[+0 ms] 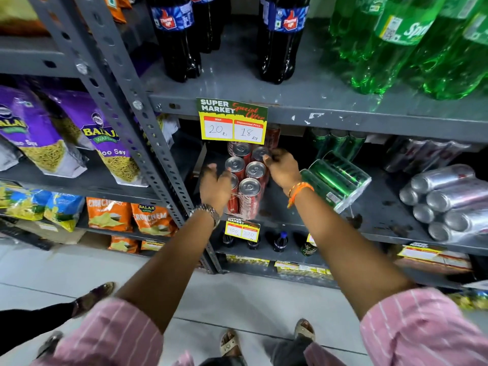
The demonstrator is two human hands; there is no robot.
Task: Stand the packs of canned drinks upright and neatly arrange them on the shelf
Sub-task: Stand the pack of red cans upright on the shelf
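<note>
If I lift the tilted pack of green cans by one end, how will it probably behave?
The green can pack is probably heavy for its size, since it holds several cans. The clear wrap looks smooth, so it may slip in the fingers. It lies tilted on the shelf, with the cans on their sides, so a push might roll it toward the silver can pack.

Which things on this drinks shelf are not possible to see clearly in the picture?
- Red can pack, head view: its left side is hidden by the left hand.
- Silver can pack: cut off by the right edge.
- Lower price tag: its handwritten figures are too small to read.
- Right hand: grip on the pack unclear, blurred.
</note>
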